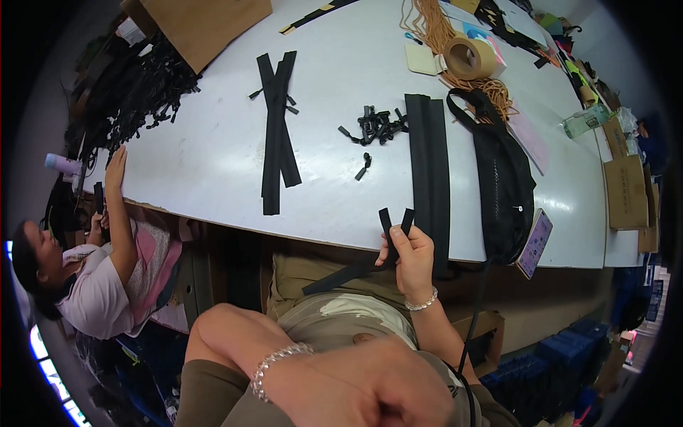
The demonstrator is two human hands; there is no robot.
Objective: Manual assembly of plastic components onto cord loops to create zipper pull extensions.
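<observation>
My right hand (413, 257) is closed at the table's front edge, pinching a black zipper strip (341, 274). Two separate ends of the strip stick up above the fingers, and its other end trails left over my lap. Close to the camera, my left hand (384, 391) is curled and somewhat blurred; whatever its fingers hold is hidden. Beyond my right hand lie a small heap of black zipper pulls (380, 127) and a loose pair of pulls (363, 166). A stack of long black zipper strips (428, 171) reaches to the table edge beside that hand.
Crossed black strips (274, 135) lie on the white table (334, 196). At right are a black bag (505, 185), a phone (535, 242), a tape roll (469, 58) and a bottle (585, 122). A cardboard box (203, 25) stands back left. A co-worker (99, 285) sits at left near a black cord pile (142, 92).
</observation>
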